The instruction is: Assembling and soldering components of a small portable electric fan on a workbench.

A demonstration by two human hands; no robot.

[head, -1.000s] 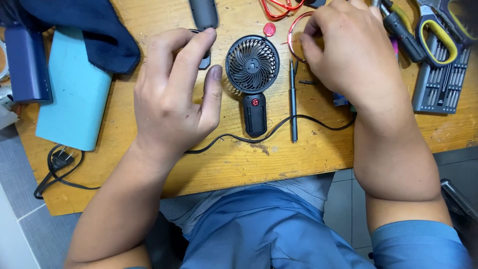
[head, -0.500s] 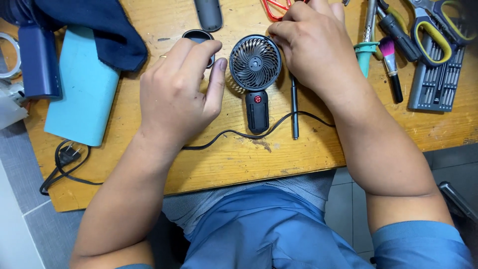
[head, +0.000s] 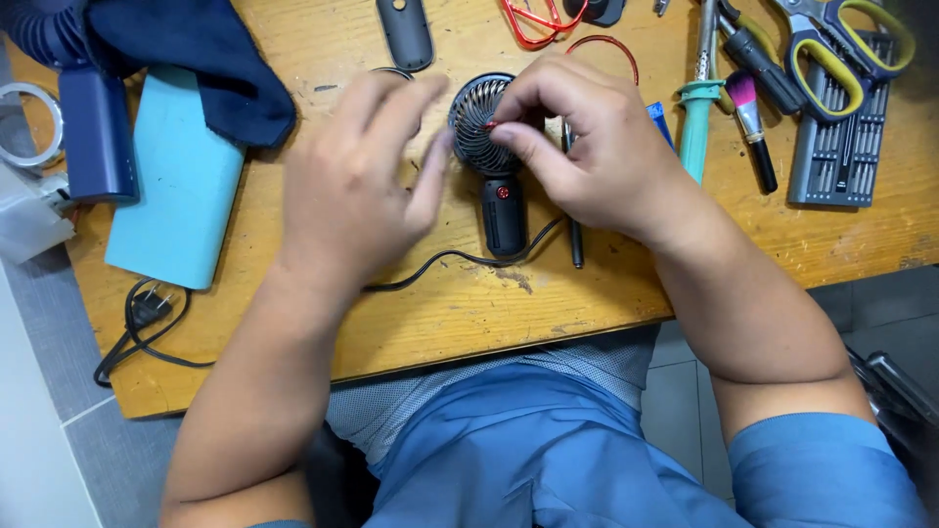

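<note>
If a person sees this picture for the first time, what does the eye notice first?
First, the small black handheld fan lying mid-table, with the right hand pinching something small and red at its grille and the left hand beside it. Then the light blue box at left and the yellow-handled scissors at top right.

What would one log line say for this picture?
left hand: open, beside small black handheld fan | right hand: pinching tiny red piece at fan grille | fan: lying on wooden table

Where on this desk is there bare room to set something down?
Bare wood lies along the near edge of the desk, below the black cable, and right of the brush under the bit case. The far edge is crowded around the fan and scissors.
</note>
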